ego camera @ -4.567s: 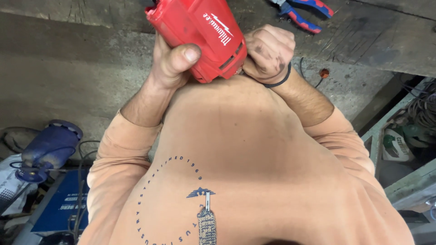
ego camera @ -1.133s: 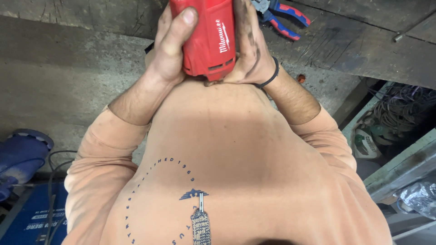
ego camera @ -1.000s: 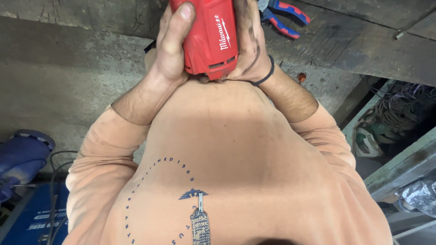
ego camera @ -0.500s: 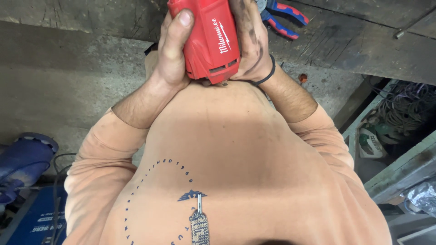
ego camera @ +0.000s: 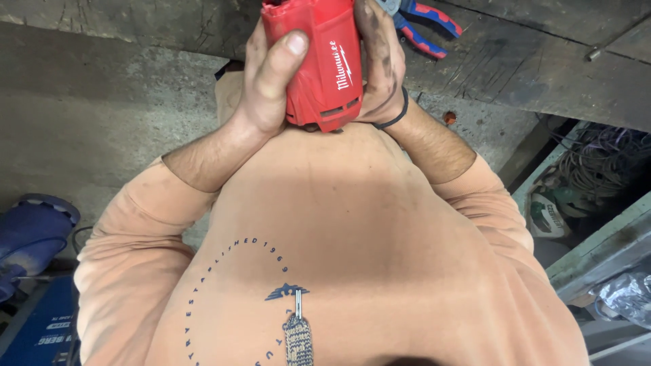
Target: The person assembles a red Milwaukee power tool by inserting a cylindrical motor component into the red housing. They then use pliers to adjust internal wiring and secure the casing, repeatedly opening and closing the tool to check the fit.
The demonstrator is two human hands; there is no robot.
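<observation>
The red tool sits at the top middle of the view, held against the chest just above the peach shirt, its upper end cut off by the frame edge. The left hand wraps the tool's left side — fingers curled close together round the casing, thumb laid flat up its face. The right hand clasps the tool's right side, its smudged fingers pressed together along the casing; their tips run out of view at the top. A black band rings the right wrist.

Right of the tool, near it but apart, red-and-blue pliers lie on the dark wooden bench, which fills the upper right and ends in an edge slanting down past the right forearm. A small red bit lies just below that edge. Left of the tool the grey floor is bare and open — the widest free room. Far below and left of the tool stand a blue machine and a blue case; far right, a green frame with tangled cables closes that side
</observation>
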